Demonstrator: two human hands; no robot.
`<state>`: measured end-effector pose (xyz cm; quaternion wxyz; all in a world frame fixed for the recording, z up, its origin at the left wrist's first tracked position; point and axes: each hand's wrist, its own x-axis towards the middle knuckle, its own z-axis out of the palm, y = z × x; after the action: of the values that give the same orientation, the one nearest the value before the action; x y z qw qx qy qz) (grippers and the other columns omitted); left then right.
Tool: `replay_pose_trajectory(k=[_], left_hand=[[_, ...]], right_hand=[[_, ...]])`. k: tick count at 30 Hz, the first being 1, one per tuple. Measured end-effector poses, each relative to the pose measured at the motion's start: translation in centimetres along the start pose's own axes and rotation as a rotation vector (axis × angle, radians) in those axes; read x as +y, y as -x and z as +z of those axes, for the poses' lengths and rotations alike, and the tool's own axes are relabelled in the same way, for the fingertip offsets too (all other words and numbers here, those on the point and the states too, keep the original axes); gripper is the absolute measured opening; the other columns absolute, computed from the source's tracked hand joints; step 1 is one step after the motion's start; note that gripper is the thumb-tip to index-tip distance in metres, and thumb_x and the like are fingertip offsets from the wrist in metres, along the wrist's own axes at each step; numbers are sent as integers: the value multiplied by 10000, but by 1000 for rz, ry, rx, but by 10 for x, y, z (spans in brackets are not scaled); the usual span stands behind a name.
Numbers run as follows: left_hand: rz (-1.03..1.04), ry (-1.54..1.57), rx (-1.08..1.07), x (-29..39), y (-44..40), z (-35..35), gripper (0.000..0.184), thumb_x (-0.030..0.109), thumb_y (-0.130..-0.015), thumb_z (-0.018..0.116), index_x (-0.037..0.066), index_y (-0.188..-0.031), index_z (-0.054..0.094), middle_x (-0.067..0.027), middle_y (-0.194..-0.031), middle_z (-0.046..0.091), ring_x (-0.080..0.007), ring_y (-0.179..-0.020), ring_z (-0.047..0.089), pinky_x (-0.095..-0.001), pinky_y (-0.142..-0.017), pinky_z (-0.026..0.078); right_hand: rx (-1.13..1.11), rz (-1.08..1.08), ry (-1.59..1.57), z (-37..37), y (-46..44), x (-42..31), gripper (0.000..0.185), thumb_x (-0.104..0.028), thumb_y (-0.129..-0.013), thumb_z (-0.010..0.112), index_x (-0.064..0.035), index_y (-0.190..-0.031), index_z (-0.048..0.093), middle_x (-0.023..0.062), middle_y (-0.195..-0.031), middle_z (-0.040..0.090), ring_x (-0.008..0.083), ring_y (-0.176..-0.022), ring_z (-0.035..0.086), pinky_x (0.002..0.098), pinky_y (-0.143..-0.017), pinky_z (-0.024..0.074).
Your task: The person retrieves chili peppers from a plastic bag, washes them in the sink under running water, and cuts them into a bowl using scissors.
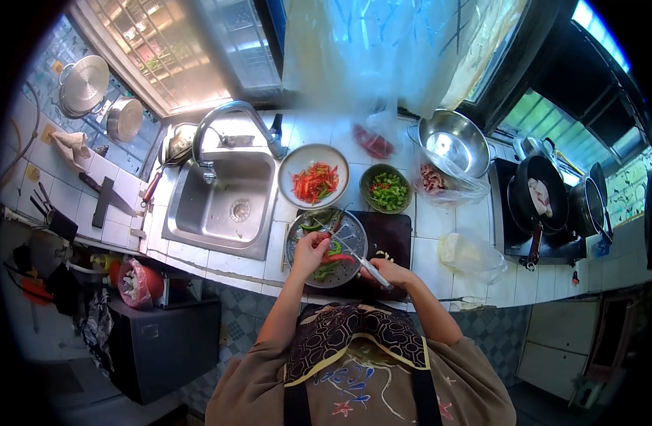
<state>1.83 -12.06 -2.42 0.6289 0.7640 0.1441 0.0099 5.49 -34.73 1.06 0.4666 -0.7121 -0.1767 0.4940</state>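
Observation:
My left hand (312, 251) is closed in a pinch over a perforated metal tray (293, 228), its fingertips on what looks like a green chili pepper (334, 248). My right hand (391, 272) grips a pair of scissors (377, 275) with light grey handles, the blades pointing up and left across the tray toward my left fingertips. A red chili pepper (338, 259) and several green ones lie in the tray. Part of what the left fingers pinch is hidden. Beneath the tray's right side is a dark cutting board (395, 233), with small pale pieces near my right hand.
Behind the tray stand a plate of red chili strips (315, 182) and a bowl of chopped greens (386, 190). A sink (219, 206) with a faucet (237, 108) is left. Rightward are bagged meat (434, 179), a metal pot (455, 142), a plastic bag (471, 257) and a wok (537, 197).

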Motion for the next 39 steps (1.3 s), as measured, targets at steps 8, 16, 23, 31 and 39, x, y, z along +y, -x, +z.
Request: replay_pose_trajectory(k=[8, 16, 23, 31, 39], left_hand=[[-211, 330, -70, 3, 9, -9, 171, 161, -832, 489, 10, -900, 529, -16, -695, 538, -91, -591, 526, -228, -538, 469], [-459, 698, 34, -9, 19, -28, 181, 153, -829, 489, 36, -962, 526, -29, -767, 565, -133, -664, 566, -275, -614, 479], [-529, 566, 178, -33, 30, -32, 132, 116, -818, 492, 18, -899, 528, -55, -785, 566, -154, -651, 573, -271, -580, 480], [-491, 625, 104, -7, 5, -14, 167, 127, -833, 466, 52, -973, 517, -34, -785, 557, -147, -702, 569, -285, -613, 481], [-383, 585, -210, 44, -45, 49, 171, 115, -834, 453, 2, -954, 498, -62, -765, 535, -169, -651, 555, -295, -560, 499]], right_hand=[[-104, -45, 134, -3, -25, -7, 394, -435, -778, 508, -43, -810, 479, -20, -610, 469, 63, -492, 440, 197, -421, 346], [-198, 211, -187, 10, -59, -14, 478, -579, -689, 530, -120, -566, 476, -25, -495, 412, 78, -383, 398, 203, -348, 341], [-123, 270, -228, 32, -70, -14, 481, -585, -664, 551, -132, -537, 451, -41, -441, 387, 71, -357, 393, 209, -343, 363], [-117, 176, -216, 18, -26, -19, 194, -304, -781, 474, -111, -778, 467, -43, -604, 404, 49, -481, 397, 171, -424, 374], [189, 16, -140, -27, -17, 21, 416, -457, -773, 488, -43, -793, 470, 8, -650, 445, 77, -553, 444, 212, -436, 415]])
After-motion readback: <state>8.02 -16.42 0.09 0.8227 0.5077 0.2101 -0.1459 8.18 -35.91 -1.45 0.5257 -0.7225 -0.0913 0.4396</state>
